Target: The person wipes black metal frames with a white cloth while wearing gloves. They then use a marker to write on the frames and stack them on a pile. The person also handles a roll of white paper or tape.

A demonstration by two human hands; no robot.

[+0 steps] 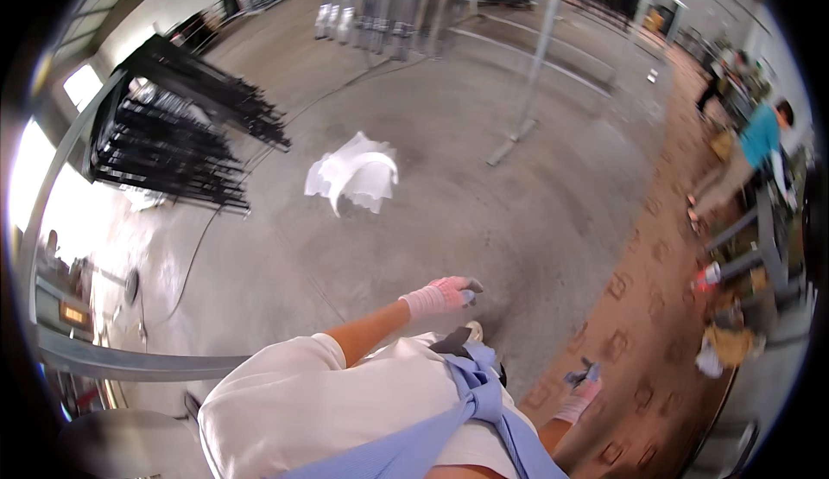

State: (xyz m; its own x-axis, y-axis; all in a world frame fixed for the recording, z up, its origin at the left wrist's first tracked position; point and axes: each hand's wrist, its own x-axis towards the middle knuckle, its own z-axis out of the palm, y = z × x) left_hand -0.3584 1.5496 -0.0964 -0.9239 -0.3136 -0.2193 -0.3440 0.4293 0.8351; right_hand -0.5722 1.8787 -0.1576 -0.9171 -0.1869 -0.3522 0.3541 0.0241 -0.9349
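My left hand (445, 297), in a pink work glove with grey fingertips, hangs out in front of my body over the concrete floor. Its fingers are loosely stretched and nothing shows in them. Lower on the right, my right hand (582, 389) wears a matching glove and is held over the edge of a brown patterned carpet strip (643, 341). Its fingers look apart, though slightly blurred, and I see nothing held there. Neither hand touches anything. The nearest loose thing is a crumpled white sheet (354, 168), cloth or plastic, lying on the floor ahead.
Black metal frames (173, 146) are stacked at the left, beside a grey metal rail (138, 358). A dark cable (194, 259) runs across the floor. Ahead stands a grey upright post (540, 56). A person in a teal top (760, 138) stands by the right-hand benches.
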